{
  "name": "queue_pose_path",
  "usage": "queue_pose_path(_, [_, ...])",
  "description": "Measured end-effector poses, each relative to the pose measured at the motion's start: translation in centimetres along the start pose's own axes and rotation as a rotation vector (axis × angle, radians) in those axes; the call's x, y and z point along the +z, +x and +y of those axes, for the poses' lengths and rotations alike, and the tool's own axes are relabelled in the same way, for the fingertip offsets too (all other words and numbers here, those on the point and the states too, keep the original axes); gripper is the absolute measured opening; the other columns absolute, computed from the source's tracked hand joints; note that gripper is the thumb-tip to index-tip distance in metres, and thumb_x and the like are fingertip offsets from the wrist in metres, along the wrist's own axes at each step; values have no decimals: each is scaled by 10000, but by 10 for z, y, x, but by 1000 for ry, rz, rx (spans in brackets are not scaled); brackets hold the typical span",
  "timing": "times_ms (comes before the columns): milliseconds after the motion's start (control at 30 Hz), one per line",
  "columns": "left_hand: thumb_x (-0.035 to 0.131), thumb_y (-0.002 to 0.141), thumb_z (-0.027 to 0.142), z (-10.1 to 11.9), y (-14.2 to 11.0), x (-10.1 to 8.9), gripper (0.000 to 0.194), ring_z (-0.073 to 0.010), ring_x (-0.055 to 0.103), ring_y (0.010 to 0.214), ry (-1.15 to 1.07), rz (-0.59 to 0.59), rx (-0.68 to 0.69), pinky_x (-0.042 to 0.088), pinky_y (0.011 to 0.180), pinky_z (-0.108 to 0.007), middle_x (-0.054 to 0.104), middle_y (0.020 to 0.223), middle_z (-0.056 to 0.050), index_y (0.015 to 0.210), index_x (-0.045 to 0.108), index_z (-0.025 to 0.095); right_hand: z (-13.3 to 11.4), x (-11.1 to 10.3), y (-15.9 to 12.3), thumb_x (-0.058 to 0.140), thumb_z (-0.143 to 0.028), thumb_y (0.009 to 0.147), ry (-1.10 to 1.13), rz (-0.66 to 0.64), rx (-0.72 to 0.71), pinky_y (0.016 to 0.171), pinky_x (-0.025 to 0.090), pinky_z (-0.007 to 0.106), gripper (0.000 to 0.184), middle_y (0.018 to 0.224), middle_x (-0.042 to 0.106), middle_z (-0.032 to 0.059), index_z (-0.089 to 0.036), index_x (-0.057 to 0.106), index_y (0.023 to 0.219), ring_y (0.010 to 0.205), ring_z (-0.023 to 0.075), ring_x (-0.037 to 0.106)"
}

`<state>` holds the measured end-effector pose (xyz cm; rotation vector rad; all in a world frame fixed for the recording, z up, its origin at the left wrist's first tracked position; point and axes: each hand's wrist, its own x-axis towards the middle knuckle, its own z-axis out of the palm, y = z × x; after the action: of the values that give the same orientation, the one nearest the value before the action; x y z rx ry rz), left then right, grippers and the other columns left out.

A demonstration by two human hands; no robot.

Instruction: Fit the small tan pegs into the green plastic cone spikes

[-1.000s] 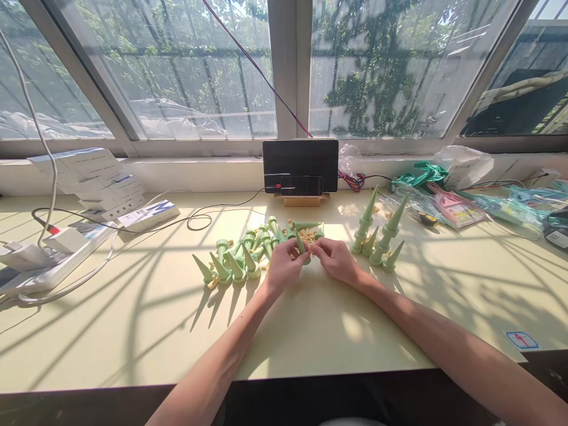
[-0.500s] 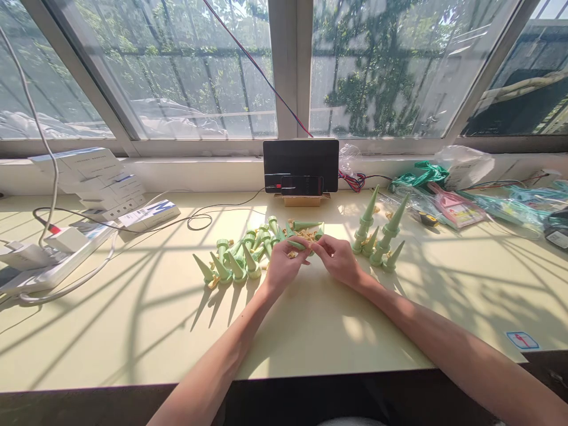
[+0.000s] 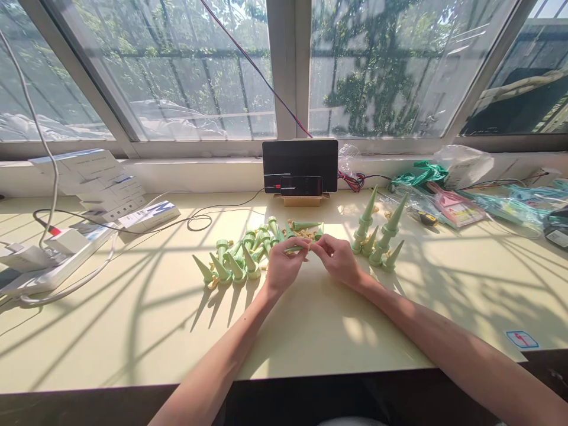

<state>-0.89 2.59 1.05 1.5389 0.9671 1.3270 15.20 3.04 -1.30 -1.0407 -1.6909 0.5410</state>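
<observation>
Pale green, plastic by its look, is showing at the middle of the frame, where the left hand (image 3: 284,264) is gripping a spike (image 3: 294,248) that is lying nearly flat and mostly hidden behind the fingers. Thumb and finger of the right hand (image 3: 338,260) are meeting at the spike's right end, so the hands are almost touching; whether the right fingertips are clamped on a small part, I cannot tell. If the right hand were pushing off-line, the smooth taper could be twisting out of the left fingers, and anything small in the pinch could be dropping among the tan bits (image 3: 306,234) just beyond, becoming hard to pick out. Left knuckles are sitting close to the pile (image 3: 266,239), so an outward nudge could be setting its round bodies rolling. Right of centre, the stacks (image 3: 387,235) are standing tall and narrow near the right hand, and a swinging wrist could be toppling them. Left of centre, four upright spikes (image 3: 236,271) are rising as clean cones from broad round collars, casting long shadows on the smooth, cream surface (image 3: 177,331). Small and irregular, the tan bits are contrasting with those regular cones. In the upper middle, a glossy black tablet (image 3: 302,157) is standing behind a phone (image 3: 302,186), while thin, crinkled bags (image 3: 501,207) are catching light at the right.
</observation>
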Motion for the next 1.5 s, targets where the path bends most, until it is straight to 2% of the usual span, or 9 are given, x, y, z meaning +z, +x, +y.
queue_pose_path(633, [628, 765, 248, 0, 0, -1, 89, -155, 647, 754, 41, -9, 49, 575, 583, -281, 708, 946, -54, 716, 661, 182, -3, -1, 0, 539, -529, 928, -38, 17, -22, 494, 287, 259, 418, 530, 381, -54, -207, 490, 667, 512, 105, 309])
queue_pose_path(900, [608, 756, 222, 2, -1, -1, 73, -153, 640, 750, 47, -10, 50, 566, 572, -276, 706, 948, -52, 707, 647, 185, -4, -1, 0, 545, -492, 930, -57, 33, -29, 498, 284, 259, 402, 532, 388, -51, -207, 473, 655, 515, 104, 316])
queue_pose_path(1233, [614, 781, 231, 1, -1, -2, 107, -129, 598, 677, 65, -14, 58, 493, 492, -239, 704, 933, -53, 688, 634, 181, -4, -1, -1, 551, -499, 936, -30, 6, -2, 494, 280, 257, 396, 535, 396, -52, -204, 500, 678, 513, 105, 321])
queue_pose_path(1500, [606, 779, 186, -1, -2, -1, 67, -174, 670, 821, 110, 0, 85, 527, 540, -230, 717, 911, -46, 737, 658, 187, -2, 0, 1, 546, -529, 935, -25, 16, 11, 490, 261, 253, 432, 535, 385, -54, -197, 491, 664, 516, 100, 309])
